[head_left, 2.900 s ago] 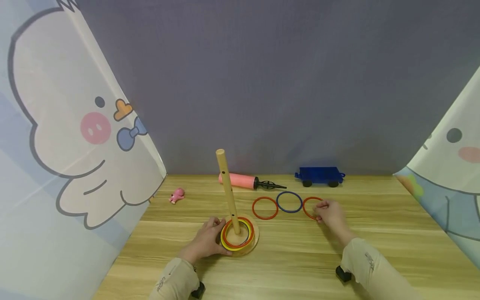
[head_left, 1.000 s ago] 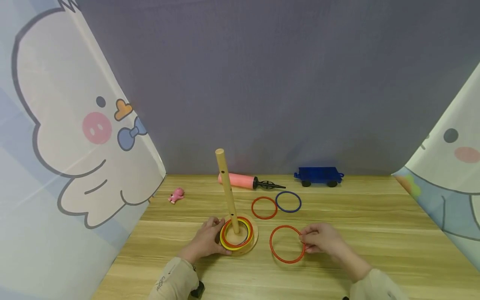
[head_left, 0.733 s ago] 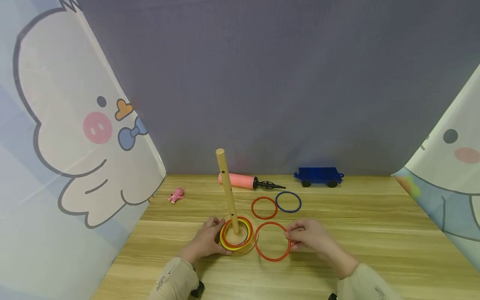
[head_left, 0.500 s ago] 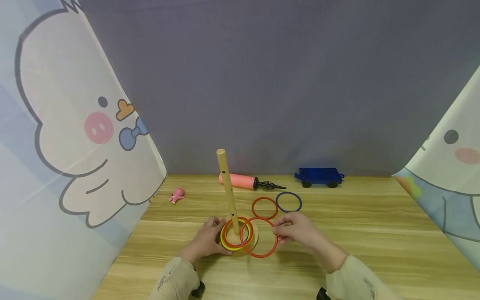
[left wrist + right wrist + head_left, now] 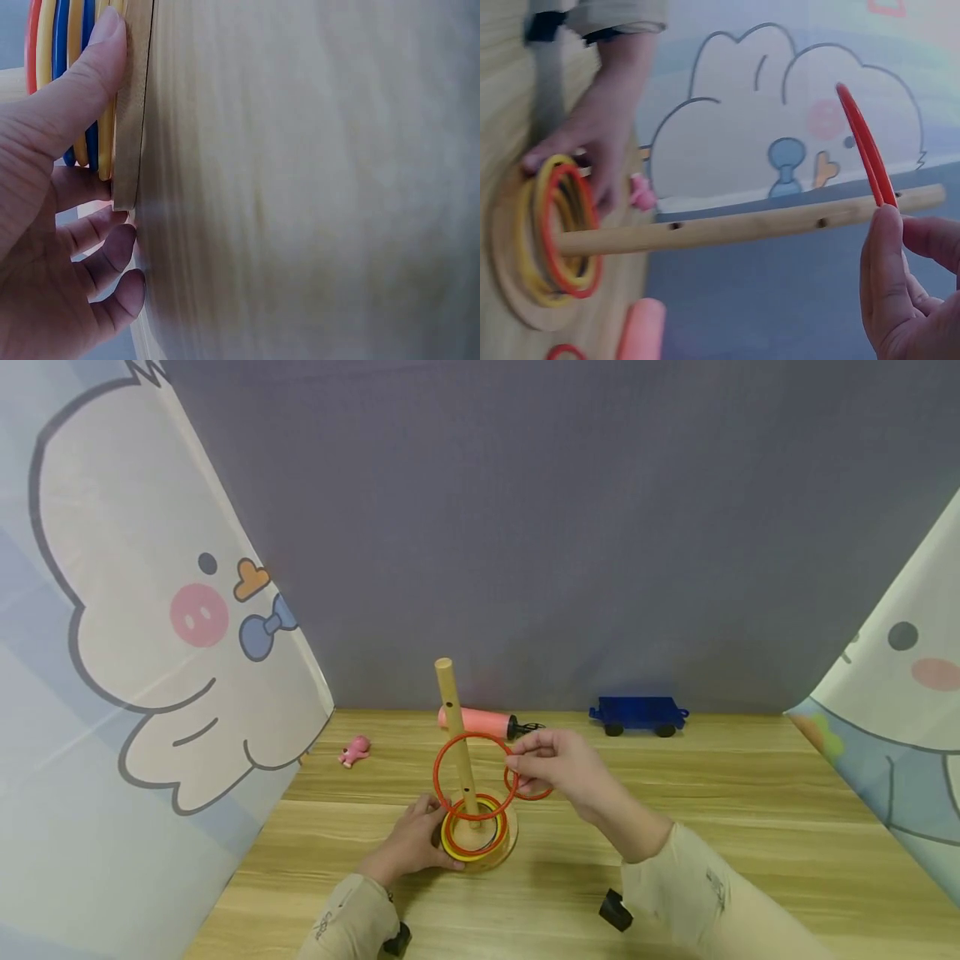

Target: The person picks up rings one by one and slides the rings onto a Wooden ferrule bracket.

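A wooden ring-toss stand with an upright peg (image 5: 448, 685) stands on the table. Several red, yellow and blue rings (image 5: 60, 45) lie stacked round its foot. My left hand (image 5: 412, 839) grips the stand's round base (image 5: 132, 112) from the left, with the thumb along the stacked rings' edge. Between thumb and fingertips, my right hand (image 5: 566, 768) pinches a red ring (image 5: 436, 775). This ring is raised above the stack and overlaps the peg in the head view; the right wrist view has it edge-on, near the peg's upper part.
Partly behind my right hand lies another red ring (image 5: 540, 797) on the table. A pink hand pump (image 5: 487, 723) and a blue toy wagon (image 5: 637, 712) stand along the back wall. At the left is a small pink toy figure (image 5: 355, 750).
My right hand has picked the red ring off the table at the right, then carried it leftward and up to the peg. The blue ring is now hidden behind that hand. My left hand stays put.
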### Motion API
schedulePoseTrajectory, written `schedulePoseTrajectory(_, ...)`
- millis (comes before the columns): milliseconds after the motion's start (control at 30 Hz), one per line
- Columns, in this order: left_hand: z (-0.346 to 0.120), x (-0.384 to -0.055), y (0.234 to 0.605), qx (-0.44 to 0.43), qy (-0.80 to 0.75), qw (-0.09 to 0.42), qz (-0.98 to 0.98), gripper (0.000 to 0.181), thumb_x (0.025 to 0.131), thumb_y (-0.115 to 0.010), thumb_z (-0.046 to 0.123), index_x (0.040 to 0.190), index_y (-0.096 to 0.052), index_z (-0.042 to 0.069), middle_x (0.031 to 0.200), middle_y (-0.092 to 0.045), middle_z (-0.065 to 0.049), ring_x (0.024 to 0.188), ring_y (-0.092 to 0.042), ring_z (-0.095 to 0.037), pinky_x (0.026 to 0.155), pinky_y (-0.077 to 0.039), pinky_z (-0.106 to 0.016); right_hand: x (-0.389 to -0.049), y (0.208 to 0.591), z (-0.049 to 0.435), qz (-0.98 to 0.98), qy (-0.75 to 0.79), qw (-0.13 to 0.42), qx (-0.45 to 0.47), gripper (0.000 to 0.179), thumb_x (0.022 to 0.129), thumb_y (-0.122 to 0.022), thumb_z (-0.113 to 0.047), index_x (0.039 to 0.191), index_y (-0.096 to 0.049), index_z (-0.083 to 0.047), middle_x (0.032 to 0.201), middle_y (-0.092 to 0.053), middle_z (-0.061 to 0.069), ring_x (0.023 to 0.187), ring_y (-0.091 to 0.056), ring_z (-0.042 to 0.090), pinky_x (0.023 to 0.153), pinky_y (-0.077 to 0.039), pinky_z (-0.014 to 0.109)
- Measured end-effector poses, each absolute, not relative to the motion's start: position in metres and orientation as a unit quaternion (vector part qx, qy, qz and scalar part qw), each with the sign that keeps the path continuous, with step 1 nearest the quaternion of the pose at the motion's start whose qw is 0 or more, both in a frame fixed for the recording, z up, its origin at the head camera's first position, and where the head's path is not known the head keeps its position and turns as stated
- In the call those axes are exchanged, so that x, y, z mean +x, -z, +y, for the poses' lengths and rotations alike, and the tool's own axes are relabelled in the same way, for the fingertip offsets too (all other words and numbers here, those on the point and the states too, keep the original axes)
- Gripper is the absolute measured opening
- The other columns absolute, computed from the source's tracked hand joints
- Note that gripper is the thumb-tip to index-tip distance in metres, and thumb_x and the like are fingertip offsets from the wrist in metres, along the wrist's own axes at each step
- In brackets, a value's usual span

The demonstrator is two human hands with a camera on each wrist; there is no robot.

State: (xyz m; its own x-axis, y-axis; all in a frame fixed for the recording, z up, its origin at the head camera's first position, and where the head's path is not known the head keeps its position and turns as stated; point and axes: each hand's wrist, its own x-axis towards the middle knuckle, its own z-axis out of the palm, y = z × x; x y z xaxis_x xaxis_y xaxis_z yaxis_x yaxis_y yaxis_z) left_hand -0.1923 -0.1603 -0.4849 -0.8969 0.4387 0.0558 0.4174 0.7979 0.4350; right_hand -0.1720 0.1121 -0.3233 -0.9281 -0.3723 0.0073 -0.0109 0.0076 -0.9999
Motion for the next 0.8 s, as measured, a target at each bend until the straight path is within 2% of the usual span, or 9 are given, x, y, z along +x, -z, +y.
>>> schedulePoseTrajectory(167, -0.16, -0.192, 0.485, 0.215, -0.223, 0.032, 0.95, 0.108, 0.061, -0.09, 0.048, 0.144, -0.043, -0.003, 0.117, -0.042, -0.008, 0.104, -0.044, -0.027, 0.091, -0.04, -0.05, -0.175, 0.295, 0.105, 0.671, 0.721, 0.098, -0.139, 0.023, 0.09, -0.066, 0.001, 0.108, -0.06, 0.014, 0.084, -0.068, 0.009, 0.066, -0.065, 0.016, 0.066, -0.056, 0.031)
schedulePoseTrajectory(400, -0.16, -0.191, 0.484, 0.214, -0.224, 0.035, 0.95, 0.109, 0.061, -0.09, 0.047, 0.144, -0.042, -0.005, 0.116, -0.043, -0.008, 0.103, -0.044, -0.028, 0.091, -0.04, -0.051, -0.174, 0.266, 0.098, 0.658, 0.739, 0.044, -0.136, 0.023, 0.091, -0.068, -0.006, 0.11, -0.062, 0.007, 0.093, -0.067, 0.014, 0.071, -0.068, 0.021, 0.071, -0.057, 0.035)
schedulePoseTrajectory(600, -0.159, -0.191, 0.483, 0.215, -0.22, 0.031, 0.951, 0.109, 0.061, -0.09, 0.047, 0.144, -0.043, -0.005, 0.117, -0.043, -0.009, 0.103, -0.044, -0.028, 0.09, -0.04, -0.051, -0.18, 0.261, 0.092, 0.639, 0.76, 0.006, -0.117, 0.024, 0.092, -0.068, -0.011, 0.109, -0.063, 0.004, 0.089, -0.066, 0.013, 0.071, -0.066, 0.018, 0.073, -0.056, 0.034)
schedulePoseTrajectory(800, -0.16, -0.192, 0.485, 0.216, -0.219, 0.028, 0.951, 0.108, 0.062, -0.09, 0.048, 0.144, -0.043, -0.004, 0.117, -0.043, -0.009, 0.102, -0.043, -0.027, 0.089, -0.04, -0.05, -0.188, 0.271, 0.089, 0.633, 0.768, 0.02, -0.094, 0.024, 0.093, -0.067, -0.009, 0.11, -0.062, 0.006, 0.087, -0.066, 0.01, 0.069, -0.065, 0.016, 0.071, -0.056, 0.032)
